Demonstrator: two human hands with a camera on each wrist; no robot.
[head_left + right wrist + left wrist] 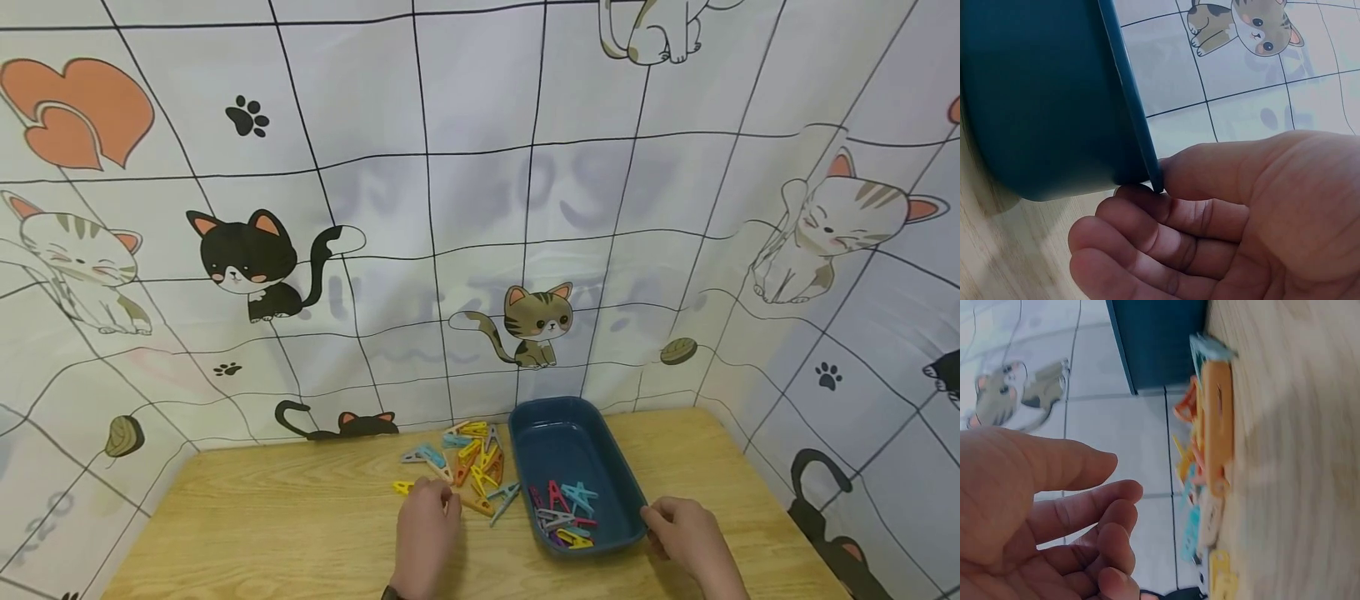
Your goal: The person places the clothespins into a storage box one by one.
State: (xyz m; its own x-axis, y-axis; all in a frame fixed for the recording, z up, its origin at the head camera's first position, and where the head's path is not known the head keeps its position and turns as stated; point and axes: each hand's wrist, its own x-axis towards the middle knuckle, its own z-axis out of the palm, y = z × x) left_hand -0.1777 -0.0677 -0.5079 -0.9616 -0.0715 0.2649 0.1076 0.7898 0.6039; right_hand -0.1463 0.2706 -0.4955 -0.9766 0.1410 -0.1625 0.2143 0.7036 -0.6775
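Your right hand (686,525) pinches the near right rim of the blue tray (600,450), thumb on the lip and fingers curled beneath, steadying it on the wooden table (300,517), while your left hand (426,517) hovers with loosely curled fingers that hold nothing at the near edge of the pile of clothes pegs (468,467) just left of the tray. Several pegs already lie in the tray's near end, so you seem midway through moving them across; next you need a clean pinch on one peg, such as the orange one (1217,419) nearest your fingers.
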